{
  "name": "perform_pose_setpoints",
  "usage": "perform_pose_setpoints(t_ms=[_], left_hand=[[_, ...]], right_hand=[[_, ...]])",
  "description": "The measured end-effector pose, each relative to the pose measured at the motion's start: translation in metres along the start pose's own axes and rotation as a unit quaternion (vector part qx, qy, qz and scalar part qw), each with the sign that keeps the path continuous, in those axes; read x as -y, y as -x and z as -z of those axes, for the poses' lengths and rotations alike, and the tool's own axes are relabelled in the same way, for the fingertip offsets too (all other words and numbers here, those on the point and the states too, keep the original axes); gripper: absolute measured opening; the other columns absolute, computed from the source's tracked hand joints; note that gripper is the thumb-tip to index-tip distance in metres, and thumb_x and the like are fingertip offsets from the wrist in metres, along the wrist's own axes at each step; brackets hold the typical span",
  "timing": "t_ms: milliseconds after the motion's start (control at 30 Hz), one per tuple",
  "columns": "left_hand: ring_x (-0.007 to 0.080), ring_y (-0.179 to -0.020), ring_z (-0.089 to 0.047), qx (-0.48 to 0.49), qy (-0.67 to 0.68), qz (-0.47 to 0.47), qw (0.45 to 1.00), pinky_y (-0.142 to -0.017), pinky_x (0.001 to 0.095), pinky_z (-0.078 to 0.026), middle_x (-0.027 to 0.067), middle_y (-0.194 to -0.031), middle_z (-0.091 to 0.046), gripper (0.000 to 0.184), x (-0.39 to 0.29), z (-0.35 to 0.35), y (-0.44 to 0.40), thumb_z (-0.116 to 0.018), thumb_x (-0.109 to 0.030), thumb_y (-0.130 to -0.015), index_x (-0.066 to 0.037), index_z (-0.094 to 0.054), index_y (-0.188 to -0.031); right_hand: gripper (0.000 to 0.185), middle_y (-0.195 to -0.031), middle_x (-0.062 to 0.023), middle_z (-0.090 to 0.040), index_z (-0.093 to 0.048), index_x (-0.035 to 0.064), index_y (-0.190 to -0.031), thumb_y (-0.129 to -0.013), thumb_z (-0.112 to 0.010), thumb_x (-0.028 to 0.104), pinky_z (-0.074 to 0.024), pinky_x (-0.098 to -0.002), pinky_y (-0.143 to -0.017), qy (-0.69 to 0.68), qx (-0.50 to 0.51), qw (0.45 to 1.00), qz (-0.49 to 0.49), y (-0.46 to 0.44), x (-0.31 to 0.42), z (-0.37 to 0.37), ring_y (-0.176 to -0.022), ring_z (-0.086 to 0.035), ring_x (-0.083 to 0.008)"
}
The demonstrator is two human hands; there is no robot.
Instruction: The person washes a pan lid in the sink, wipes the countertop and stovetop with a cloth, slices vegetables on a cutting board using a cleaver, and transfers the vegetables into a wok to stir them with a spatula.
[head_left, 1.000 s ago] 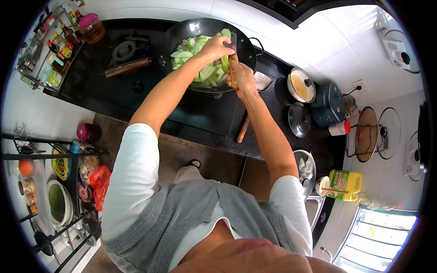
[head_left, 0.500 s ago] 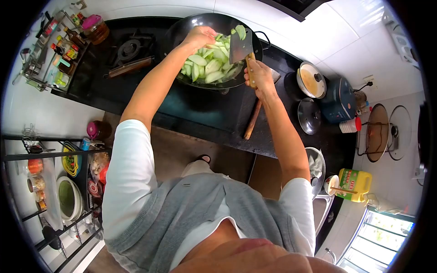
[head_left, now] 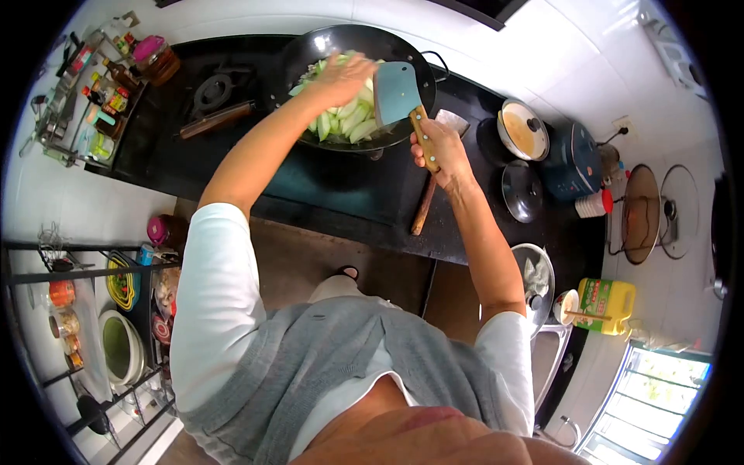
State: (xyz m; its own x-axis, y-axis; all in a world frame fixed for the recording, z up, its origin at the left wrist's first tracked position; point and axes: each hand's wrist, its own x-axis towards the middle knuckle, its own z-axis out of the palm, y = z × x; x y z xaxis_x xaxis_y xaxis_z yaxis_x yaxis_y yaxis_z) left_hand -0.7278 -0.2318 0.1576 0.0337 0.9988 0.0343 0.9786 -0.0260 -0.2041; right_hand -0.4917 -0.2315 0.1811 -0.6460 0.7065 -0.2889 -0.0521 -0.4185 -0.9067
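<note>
My right hand grips the wooden handle of a cleaver, its broad blade tilted over the right side of a black wok. No slices show on the visible face of the blade. Pale green vegetable slices lie heaped in the wok. Above this heap is my left hand, fingers stretched toward the blade and slightly blurred. It appears to hold nothing; whether its fingertips touch the blade is unclear.
A wooden-handled spatula lies on the black counter right of the wok. Beyond it are a lidded pot, a black lid and a blue cooker. Left are a burner and a rack of bottles.
The cleaver has swung left and lower over the wok, its blade face turned more toward me. Slices seen at the blade's top are gone from there. My left hand has shifted right, toward the blade.
</note>
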Motion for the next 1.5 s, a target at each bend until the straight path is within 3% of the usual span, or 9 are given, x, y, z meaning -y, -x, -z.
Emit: perform_pose_setpoints(t_ms=[167,267,467,700,867,900,1000,1167,1500], left_hand=[[0.0297,-0.123,-0.029,0.16,-0.063,0.04,0.984,-0.091,0.0574,-0.024,0.0118,-0.129,-0.039,0.032,0.018,0.003,0.02,-0.048,-0.009,-0.075,-0.004,-0.057,-0.105],[0.0289,-0.109,-0.046,-0.126,0.095,-0.064,0.985,-0.089,0.0385,-0.038,0.0139,-0.119,-0.048,0.03,-0.006,0.027,0.009,-0.051,-0.011,-0.077,-0.008,-0.056,-0.106],[0.012,-0.082,-0.053,-0.177,0.579,-0.24,0.759,-0.075,0.0246,-0.044,0.0044,-0.088,-0.057,0.02,-0.223,0.094,-0.014,-0.058,-0.007,-0.08,-0.001,-0.057,-0.099],[0.0027,-0.06,-0.04,0.145,0.598,-0.459,0.641,-0.052,0.0171,-0.031,-0.0061,-0.064,-0.047,0.01,-0.569,0.094,0.112,-0.059,-0.009,-0.079,-0.004,-0.056,-0.071],[0.0117,-0.07,-0.052,0.326,0.487,-0.623,0.518,-0.065,0.0244,-0.042,0.0039,-0.073,-0.056,0.015,-0.77,0.082,0.281,-0.055,-0.011,-0.079,0.001,-0.058,-0.087],[0.0133,-0.074,-0.054,0.32,0.476,-0.664,0.48,-0.068,0.0255,-0.044,0.0066,-0.081,-0.059,0.017,-0.802,0.077,0.311,-0.057,-0.013,-0.078,0.001,-0.058,-0.089],[0.0222,-0.08,-0.055,0.26,0.402,-0.754,0.449,-0.07,0.0311,-0.045,0.0089,-0.088,-0.055,0.019,-0.879,0.065,0.389,-0.059,-0.015,-0.077,-0.004,-0.057,-0.092],[0.0288,-0.089,-0.051,0.19,0.362,-0.806,0.427,-0.076,0.0372,-0.042,0.0104,-0.092,-0.052,0.02,-0.958,0.056,0.444,-0.059,-0.012,-0.074,-0.007,-0.056,-0.093],[0.0261,-0.079,-0.053,0.248,0.478,-0.67,0.511,-0.07,0.0334,-0.042,0.0104,-0.083,-0.054,0.014,-1.016,0.053,0.406,-0.056,-0.008,-0.077,-0.003,-0.055,-0.09]], right_hand=[[0.022,-0.072,-0.0071,-0.05,-0.049,-0.0002,-0.091,-0.084,-0.047,0.021,-0.0382,-0.0228,-0.042,-0.034,-0.071,0.997,0.026,0.04,-0.003,0.025,-0.052,-0.046,-0.0116],[0.023,-0.076,-0.0075,-0.053,-0.05,0.0021,-0.092,-0.08,-0.05,0.022,-0.0398,-0.0228,-0.043,-0.112,-0.152,0.981,0.05,0.101,-0.01,0.045,-0.053,-0.048,-0.0105],[0.031,-0.072,-0.0021,-0.049,-0.05,0.0042,-0.102,-0.084,-0.052,0.029,-0.0404,-0.0219,-0.043,-0.113,-0.379,0.883,0.254,0.275,-0.08,0.117,-0.053,-0.047,-0.0078],[0.03,-0.064,-0.0003,-0.05,-0.053,0.004,-0.109,-0.083,-0.047,0.018,-0.0379,-0.0223,-0.044,0.016,-0.793,0.554,0.252,0.591,-0.203,0.2,-0.047,-0.043,-0.0072],[0.03,-0.075,-0.0106,-0.059,-0.054,0.0016,-0.106,-0.083,-0.051,0.021,-0.0437,-0.0297,-0.06,0.34,-0.887,0.312,-0.008,0.815,-0.325,0.237,-0.068,-0.058,-0.0208],[0.031,-0.086,-0.0188,-0.059,-0.052,0.0024,-0.108,-0.082,-0.051,0.02,-0.044,-0.0355,-0.07,0.253,-0.888,0.381,-0.047,0.847,-0.326,0.232,-0.083,-0.058,-0.0315],[0.03,-0.096,-0.018,-0.057,-0.053,0.0084,-0.106,-0.081,-0.049,0.025,-0.0434,-0.0431,-0.071,0.339,-0.861,0.36,-0.117,0.925,-0.362,0.255,-0.087,-0.054,-0.037],[0.035,-0.101,-0.0173,-0.054,-0.047,0.0109,-0.113,-0.082,-0.048,0.029,-0.0428,-0.0417,-0.075,0.319,-0.797,0.456,-0.233,0.978,-0.383,0.288,-0.091,-0.052,-0.0364],[0.031,-0.088,-0.014,-0.058,-0.049,0.0048,-0.11,-0.083,-0.051,0.02,-0.0458,-0.0347,-0.064,0.227,-0.808,0.537,-0.088,0.941,-0.38,0.213,-0.073,-0.058,-0.0243]])
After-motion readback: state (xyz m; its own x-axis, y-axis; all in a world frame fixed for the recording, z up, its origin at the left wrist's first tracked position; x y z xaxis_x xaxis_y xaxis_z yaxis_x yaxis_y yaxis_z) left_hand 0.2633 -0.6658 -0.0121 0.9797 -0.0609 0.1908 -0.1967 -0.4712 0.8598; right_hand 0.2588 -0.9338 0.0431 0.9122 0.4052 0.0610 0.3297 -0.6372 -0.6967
